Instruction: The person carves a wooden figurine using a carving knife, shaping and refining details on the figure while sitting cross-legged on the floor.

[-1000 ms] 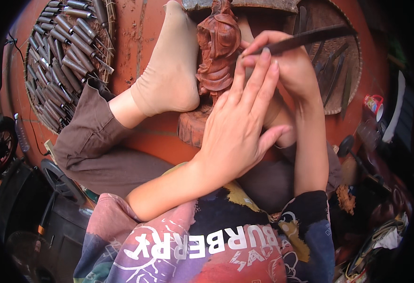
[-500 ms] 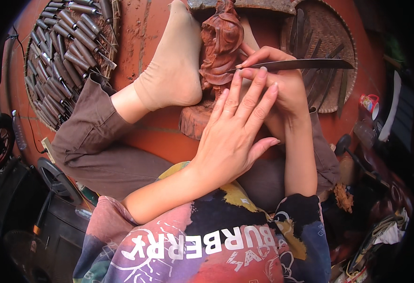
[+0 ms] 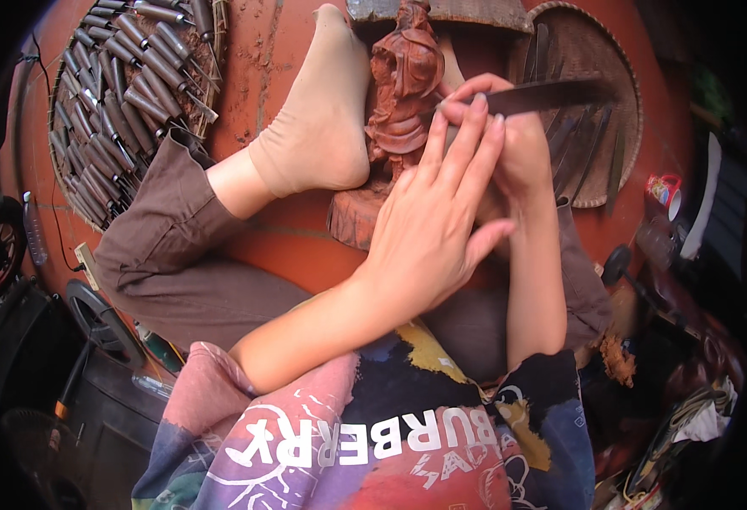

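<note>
A reddish-brown carved wooden statue (image 3: pixel 405 72) stands on its round wooden base (image 3: pixel 353 219) between my feet, its upper end near the top edge. My right hand (image 3: pixel 524 153) grips a long dark flat blade (image 3: pixel 556 95), whose wide end points right and is blurred. The blade's narrow end lies at the statue's right side, partly behind my fingers. Stretched out, the fingers of my left hand (image 3: pixel 424 229) reach across to the blade and the right fingers. Its palm faces down in front of the statue's base.
Several dark-handled chisels (image 3: pixel 122 102) fill a round woven tray at the left. A second woven tray (image 3: pixel 637 127) at the right holds several dark flat tools. A curved wooden block (image 3: pixel 467 15) lies behind the statue. My socked foot (image 3: pixel 322 127) is left of it; a red-and-white cup (image 3: pixel 665 194) stands at right.
The blade's wide end has swung upward and its narrow end has shifted slightly right. Both hands have moved a little with it; the left fingers now sit slightly higher.
</note>
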The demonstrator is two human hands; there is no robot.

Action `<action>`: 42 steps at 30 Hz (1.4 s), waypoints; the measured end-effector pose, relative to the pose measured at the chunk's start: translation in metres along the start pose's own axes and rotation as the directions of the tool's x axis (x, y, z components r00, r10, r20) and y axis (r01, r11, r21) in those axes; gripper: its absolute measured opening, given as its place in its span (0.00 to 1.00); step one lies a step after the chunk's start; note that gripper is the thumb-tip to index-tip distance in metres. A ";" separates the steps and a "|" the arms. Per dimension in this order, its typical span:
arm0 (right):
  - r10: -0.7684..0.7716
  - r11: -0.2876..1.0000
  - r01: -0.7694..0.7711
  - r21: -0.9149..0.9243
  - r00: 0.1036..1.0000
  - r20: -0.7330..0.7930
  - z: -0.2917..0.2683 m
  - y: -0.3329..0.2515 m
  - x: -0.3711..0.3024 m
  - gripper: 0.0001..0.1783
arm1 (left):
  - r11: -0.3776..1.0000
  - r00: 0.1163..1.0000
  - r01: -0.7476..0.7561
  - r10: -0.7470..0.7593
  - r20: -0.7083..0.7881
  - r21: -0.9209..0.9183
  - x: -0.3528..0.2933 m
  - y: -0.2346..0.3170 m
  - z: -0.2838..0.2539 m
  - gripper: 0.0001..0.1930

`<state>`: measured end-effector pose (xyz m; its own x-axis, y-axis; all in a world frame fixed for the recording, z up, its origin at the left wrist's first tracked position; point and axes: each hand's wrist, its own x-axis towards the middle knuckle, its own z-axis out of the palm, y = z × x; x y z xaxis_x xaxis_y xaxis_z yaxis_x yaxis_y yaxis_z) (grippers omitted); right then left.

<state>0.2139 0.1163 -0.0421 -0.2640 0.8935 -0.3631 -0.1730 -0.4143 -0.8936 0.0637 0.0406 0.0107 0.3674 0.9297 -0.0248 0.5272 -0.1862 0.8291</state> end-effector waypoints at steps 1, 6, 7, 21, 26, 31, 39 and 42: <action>-0.006 1.000 0.005 -0.024 1.000 -0.014 0.006 -0.002 -0.007 0.08 | 1.000 1.000 0.009 -0.009 0.003 -0.016 -0.006 0.003 -0.003 0.48; 0.001 1.000 -0.001 -0.002 1.000 0.001 0.004 -0.002 -0.001 0.08 | 0.999 0.999 -0.011 0.010 -0.032 -0.047 -0.002 -0.007 0.002 0.49; 0.001 0.999 -0.001 0.033 1.000 -0.009 0.002 -0.003 0.000 0.08 | 0.999 0.999 -0.032 0.030 -0.045 -0.032 0.001 -0.008 0.004 0.50; -0.156 0.980 0.187 0.066 0.932 -0.327 0.021 0.008 -0.049 0.13 | 0.961 0.989 -0.139 0.145 0.005 -0.240 -0.027 -0.007 -0.028 0.46; -0.351 0.936 0.331 -0.118 0.877 -0.327 0.045 0.025 -0.044 0.05 | 0.951 0.985 -0.156 0.171 0.031 -0.266 -0.027 -0.017 -0.024 0.47; -0.352 0.857 0.246 -0.452 0.921 -0.166 0.047 0.019 -0.040 0.08 | 0.964 0.989 -0.119 0.136 0.058 -0.236 -0.029 -0.024 -0.026 0.46; -0.323 0.906 0.282 -0.316 0.943 -0.083 0.027 0.014 -0.033 0.08 | 0.982 0.985 -0.117 0.134 0.112 -0.151 -0.013 -0.018 -0.026 0.44; -0.230 0.963 0.211 -0.167 0.967 -0.105 0.022 0.015 -0.027 0.08 | 0.982 0.988 -0.095 0.113 0.103 -0.164 -0.013 -0.019 -0.021 0.44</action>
<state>0.1980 0.0819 -0.0400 -0.1163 0.9780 -0.1733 -0.0640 -0.1815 -0.9813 0.0322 0.0385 0.0069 0.5017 0.8649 0.0110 0.3576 -0.2190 0.9079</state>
